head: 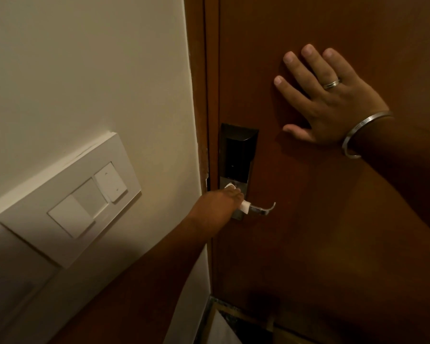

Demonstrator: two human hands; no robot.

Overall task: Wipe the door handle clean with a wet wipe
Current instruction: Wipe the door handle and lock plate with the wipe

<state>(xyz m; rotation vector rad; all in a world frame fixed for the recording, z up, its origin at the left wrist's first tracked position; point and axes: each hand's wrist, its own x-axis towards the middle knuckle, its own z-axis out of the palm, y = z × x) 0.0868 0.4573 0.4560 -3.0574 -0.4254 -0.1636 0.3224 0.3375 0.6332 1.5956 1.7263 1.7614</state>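
Matt brown wooden door (333, 219); shiny metal handle (263, 210); glossy black lock plate (236, 155); smooth white plastic switch panel (67, 197).

The left hand (219, 203) closes round the inner end of the door handle (262, 209), with the wet wipe (244, 207) between its fingers and the lever; the lever's free end juts out to the right of the fingers. The lock plate (237, 155) rises just above them. Well up and to the right, the right hand (325, 100) lies flat on the door (333, 219). Left of the fingers, on the wall (85, 70), sits a switch panel (67, 197).
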